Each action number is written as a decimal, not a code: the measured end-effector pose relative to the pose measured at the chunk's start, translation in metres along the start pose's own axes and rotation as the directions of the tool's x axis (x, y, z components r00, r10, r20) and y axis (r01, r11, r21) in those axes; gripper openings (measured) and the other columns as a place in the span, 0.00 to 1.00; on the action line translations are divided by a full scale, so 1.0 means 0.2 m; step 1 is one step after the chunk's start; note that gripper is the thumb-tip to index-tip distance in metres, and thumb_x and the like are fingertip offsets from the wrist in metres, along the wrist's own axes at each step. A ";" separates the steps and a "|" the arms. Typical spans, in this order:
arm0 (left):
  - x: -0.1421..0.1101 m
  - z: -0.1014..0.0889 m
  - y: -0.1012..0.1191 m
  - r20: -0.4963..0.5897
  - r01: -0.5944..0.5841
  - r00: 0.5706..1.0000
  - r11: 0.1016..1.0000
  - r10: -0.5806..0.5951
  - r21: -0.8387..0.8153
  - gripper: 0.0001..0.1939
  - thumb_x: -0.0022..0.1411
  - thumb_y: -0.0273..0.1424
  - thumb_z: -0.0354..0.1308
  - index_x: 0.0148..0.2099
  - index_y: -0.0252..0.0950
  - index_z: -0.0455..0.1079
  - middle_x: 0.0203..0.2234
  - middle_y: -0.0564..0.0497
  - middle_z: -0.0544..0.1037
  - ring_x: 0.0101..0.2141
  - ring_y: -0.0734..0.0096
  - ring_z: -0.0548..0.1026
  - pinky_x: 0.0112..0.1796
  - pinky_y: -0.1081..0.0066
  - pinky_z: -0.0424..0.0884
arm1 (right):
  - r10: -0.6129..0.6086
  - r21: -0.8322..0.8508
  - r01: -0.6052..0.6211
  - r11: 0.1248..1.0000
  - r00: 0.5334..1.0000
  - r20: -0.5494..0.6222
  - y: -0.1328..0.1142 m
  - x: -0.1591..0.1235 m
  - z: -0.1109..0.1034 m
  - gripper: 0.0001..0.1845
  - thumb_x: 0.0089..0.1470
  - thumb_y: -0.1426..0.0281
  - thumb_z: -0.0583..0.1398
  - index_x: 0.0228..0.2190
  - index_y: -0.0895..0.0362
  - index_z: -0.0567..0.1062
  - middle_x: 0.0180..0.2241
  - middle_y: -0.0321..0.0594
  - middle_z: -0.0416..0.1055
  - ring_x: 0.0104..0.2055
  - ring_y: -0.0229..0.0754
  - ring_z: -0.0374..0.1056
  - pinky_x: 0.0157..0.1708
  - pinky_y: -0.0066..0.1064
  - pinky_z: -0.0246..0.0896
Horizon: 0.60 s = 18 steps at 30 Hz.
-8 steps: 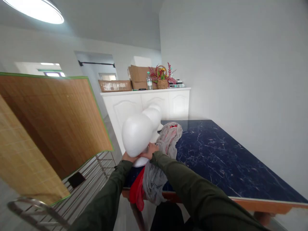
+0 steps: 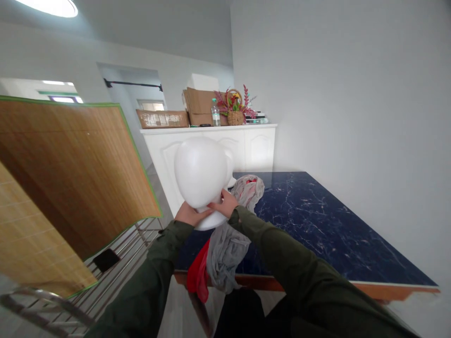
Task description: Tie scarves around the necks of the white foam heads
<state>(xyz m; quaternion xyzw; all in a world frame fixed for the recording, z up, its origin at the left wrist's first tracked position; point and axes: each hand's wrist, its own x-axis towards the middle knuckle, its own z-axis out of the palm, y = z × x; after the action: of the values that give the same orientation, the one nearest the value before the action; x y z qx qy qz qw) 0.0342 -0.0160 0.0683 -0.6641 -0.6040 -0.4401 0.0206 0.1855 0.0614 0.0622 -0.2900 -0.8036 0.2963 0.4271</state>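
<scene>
A smooth white mannequin head (image 2: 200, 171) is between my two hands, above the left edge of the dark blue marbled table (image 2: 299, 225). From the left, my left hand (image 2: 192, 215) wraps the neck below the head. My right hand (image 2: 225, 203) grips the same neck from the right, and both thumbs meet across it. Another white rounded form (image 2: 229, 164) shows behind, mostly hidden. Beside my right forearm, a grey scarf (image 2: 227, 256) with red parts lies bunched on the table and hangs over the front edge. Red cloth (image 2: 199, 274) hangs next to it.
A white cabinet (image 2: 259, 148) stands behind the table, bearing cardboard boxes (image 2: 202, 107), a water bottle (image 2: 215, 112) and a flower basket (image 2: 235, 117). On the left, a bamboo mat (image 2: 70, 178) drapes over a metal rack (image 2: 127, 251). A wall rises at the right.
Both hands have raised the mannequin head and moved it away from me, so it covers more of the white forms behind. The camera view has shifted slightly.
</scene>
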 end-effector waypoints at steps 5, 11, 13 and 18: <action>0.19 0.22 0.37 0.139 -0.028 0.990 0.997 0.038 -0.074 0.36 0.40 0.43 0.63 0.50 0.30 0.61 0.46 0.40 0.71 0.46 0.54 0.68 0.47 0.59 0.64 | -0.016 -0.046 0.012 0.999 0.996 -0.083 0.14 -0.05 -0.53 0.29 0.38 0.59 0.64 0.43 0.59 0.68 0.43 0.44 0.69 0.41 0.43 0.66 0.41 0.35 0.62; 0.28 0.85 0.69 0.286 0.005 0.956 0.971 0.066 -0.238 0.30 0.44 0.34 0.62 0.50 0.30 0.61 0.46 0.39 0.69 0.47 0.55 0.67 0.48 0.61 0.62 | 0.227 -0.209 -0.271 0.940 0.950 -0.213 0.45 -0.36 -1.10 0.26 0.37 0.64 0.64 0.41 0.61 0.71 0.41 0.45 0.71 0.42 0.46 0.67 0.41 0.36 0.62; 0.25 1.05 0.75 0.327 0.029 0.943 0.963 0.063 -0.269 0.28 0.44 0.32 0.62 0.49 0.30 0.62 0.45 0.38 0.70 0.46 0.55 0.68 0.47 0.61 0.63 | 0.288 -0.229 -0.344 0.911 0.926 -0.245 0.54 -0.48 -1.19 0.25 0.37 0.65 0.64 0.41 0.61 0.71 0.40 0.45 0.72 0.41 0.46 0.68 0.41 0.36 0.63; 0.14 1.35 0.79 0.404 0.070 0.912 0.941 0.074 -0.332 0.27 0.45 0.31 0.61 0.49 0.32 0.62 0.45 0.39 0.71 0.45 0.55 0.69 0.46 0.61 0.65 | 0.354 -0.246 -0.418 0.875 0.897 -0.264 0.69 -0.67 -1.29 0.24 0.38 0.69 0.63 0.41 0.60 0.71 0.39 0.44 0.72 0.41 0.45 0.69 0.39 0.35 0.64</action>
<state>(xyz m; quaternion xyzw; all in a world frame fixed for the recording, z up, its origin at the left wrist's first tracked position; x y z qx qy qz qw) 0.3123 0.1148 -0.0001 -0.7358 -0.5091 -0.3882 -0.2210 0.4987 0.1155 0.0117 -0.5356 -0.7143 0.2195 0.3933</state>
